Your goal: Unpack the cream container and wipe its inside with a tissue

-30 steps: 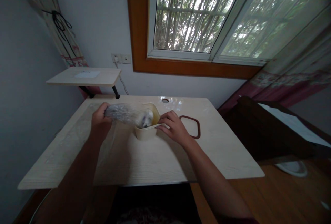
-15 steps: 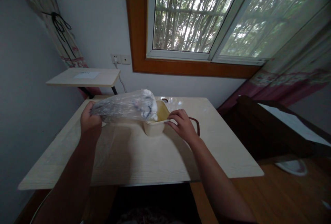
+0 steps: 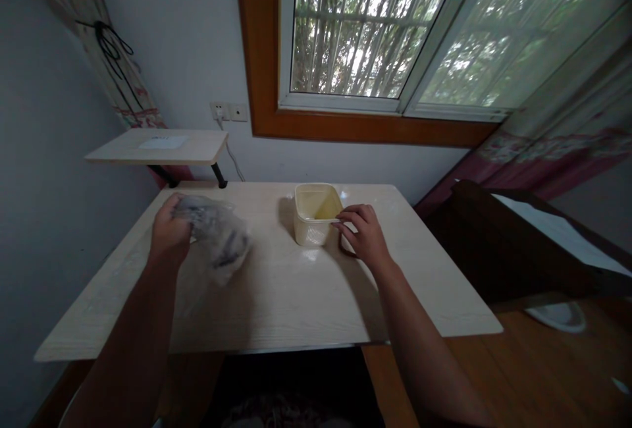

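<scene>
My left hand (image 3: 168, 227) is closed around one end of a clear plastic bag (image 3: 220, 237), which droops to the right over the table and is blurred by motion. Dark and whitish patches show in the bag; I cannot make out what they are. A cream plastic basket (image 3: 310, 232) with ribbed sides and a yellowish inside stands upright at the table's middle. My right hand (image 3: 363, 230) pinches its right rim between thumb and fingers. Below that hand, a brown curved handle (image 3: 347, 248) is partly hidden.
The pale wooden table (image 3: 296, 303) reaches to the wall under the window. At its back left a small raised shelf (image 3: 158, 146) carries a paper label. A wall socket (image 3: 230, 112) with a cable is behind. Dark furniture (image 3: 523, 250) stands at the right.
The plastic bag, stretched out over the basket's left edge before, has come away and now hangs bent downward from my left hand. My right hand and the basket have shifted to the right.
</scene>
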Demonstrator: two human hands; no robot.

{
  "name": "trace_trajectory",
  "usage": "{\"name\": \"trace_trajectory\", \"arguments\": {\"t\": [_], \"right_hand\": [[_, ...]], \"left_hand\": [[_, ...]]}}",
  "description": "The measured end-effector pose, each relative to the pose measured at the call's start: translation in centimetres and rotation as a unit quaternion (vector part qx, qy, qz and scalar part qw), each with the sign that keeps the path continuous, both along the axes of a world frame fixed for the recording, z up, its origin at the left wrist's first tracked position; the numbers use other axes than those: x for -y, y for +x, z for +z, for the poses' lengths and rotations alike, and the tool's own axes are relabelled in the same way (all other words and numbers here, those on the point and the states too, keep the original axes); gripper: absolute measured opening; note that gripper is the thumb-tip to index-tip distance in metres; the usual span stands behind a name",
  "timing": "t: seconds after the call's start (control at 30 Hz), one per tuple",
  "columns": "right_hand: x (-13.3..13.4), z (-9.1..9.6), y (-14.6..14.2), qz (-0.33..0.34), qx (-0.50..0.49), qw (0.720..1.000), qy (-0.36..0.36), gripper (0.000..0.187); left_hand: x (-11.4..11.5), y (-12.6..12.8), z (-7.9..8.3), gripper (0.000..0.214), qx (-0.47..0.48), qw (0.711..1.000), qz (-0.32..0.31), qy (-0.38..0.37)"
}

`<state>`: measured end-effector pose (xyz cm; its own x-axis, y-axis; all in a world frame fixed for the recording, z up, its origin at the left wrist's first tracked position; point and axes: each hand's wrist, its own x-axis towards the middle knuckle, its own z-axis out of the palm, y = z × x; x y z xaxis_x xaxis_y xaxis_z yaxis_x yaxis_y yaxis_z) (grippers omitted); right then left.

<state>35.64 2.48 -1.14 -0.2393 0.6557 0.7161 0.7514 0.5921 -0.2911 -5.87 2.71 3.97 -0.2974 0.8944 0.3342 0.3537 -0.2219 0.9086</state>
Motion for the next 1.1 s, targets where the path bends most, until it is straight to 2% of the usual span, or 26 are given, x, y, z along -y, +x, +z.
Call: {"name": "trace_trajectory", "arguments": {"t": [0.1, 0.2, 0.4, 0.57, 0.7, 0.83, 0.93, 0.97, 1.03, 1.1], "right_hand": [[0.1, -0.1, 0.1, -0.005, 0.004, 1.0, 0.002, 0.014], [0.1, -0.2, 0.1, -0.01, 0.008, 1.0, 0.004, 0.014], [0.0, -0.2, 0.3, -0.031, 0.009, 0.999, 0.013, 0.013], [-0.2, -0.3, 0.7, -0.045, 0.018, 0.999, 0.024, 0.012], [0.4, 0.0, 0.5, -0.065, 0.024, 0.997, 0.044, 0.017], [2.1, 0.6, -1.4, -0.066, 0.004, 0.997, 0.05, 0.035], [3.5, 1.0, -4.3, 0.023, -0.009, 1.0, 0.018, 0.049], [3.9, 1.1, -5.6, 0.054, -0.021, 0.998, -0.009, 0.058], [4.4, 1.1, -8.2, 0.102, -0.043, 0.991, -0.071, 0.088], [4.7, 1.0, -10.6, 0.115, -0.054, 0.984, -0.126, 0.115]], "left_hand": [[0.3, -0.6, 0.0, 0.018, -0.121, 0.992, -0.022, -0.038], [0.1, -0.7, -0.1, 0.017, -0.169, 0.984, -0.027, -0.039], [0.0, 0.5, -0.1, 0.012, -0.113, 0.992, -0.056, -0.018], [0.1, 2.1, 0.5, 0.012, -0.049, 0.992, -0.116, -0.016], [-0.3, 3.0, 0.2, 0.016, -0.021, 0.988, -0.154, -0.014], [-0.2, 4.4, -0.1, 0.014, 0.031, 0.979, -0.199, -0.032], [0.3, 5.9, 0.1, 0.014, 0.055, 0.971, -0.227, -0.047], [0.5, 6.4, 0.2, 0.013, 0.063, 0.968, -0.236, -0.051], [0.8, 7.5, 0.2, 0.013, 0.083, 0.962, -0.255, -0.061], [0.8, 8.2, 0.1, 0.014, 0.108, 0.954, -0.272, -0.064]]}}
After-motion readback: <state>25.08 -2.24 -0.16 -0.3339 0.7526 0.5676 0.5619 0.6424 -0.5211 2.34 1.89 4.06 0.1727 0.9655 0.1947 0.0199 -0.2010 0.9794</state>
